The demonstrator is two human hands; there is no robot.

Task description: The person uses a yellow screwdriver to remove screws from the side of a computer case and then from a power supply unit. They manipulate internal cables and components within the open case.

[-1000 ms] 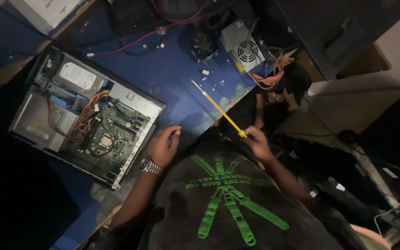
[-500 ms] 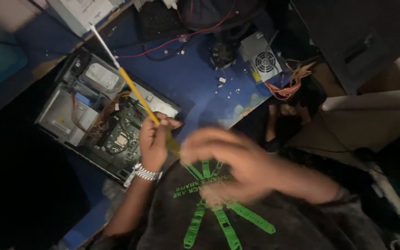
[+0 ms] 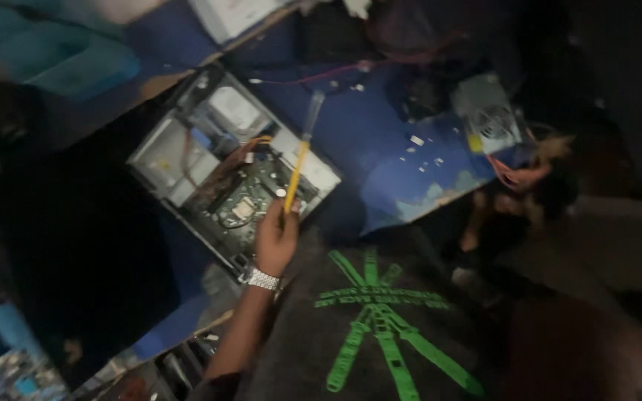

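Yellow plastic marks the one screwdriver [image 3: 298,165], now clamped in the fingers of the left hand [image 3: 276,236], where half a second ago it was being passed across from the right. Its tip is raised over the one open computer case [image 3: 187,160] on the blue table [image 3: 369,137]. One loose power supply [image 3: 493,119] is seen further right. The right hand is out of view, possibly hidden by blur.

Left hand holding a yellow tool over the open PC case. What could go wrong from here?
1. The left hand grips the yellow-handled tool at its very end, so its far end, above the open computer case, may wobble and strike the motherboard or the orange cables.
2. Small loose parts lie scattered on the blue table; a sweep might knock them off.
3. The view is dim and blurred; aim may suffer.
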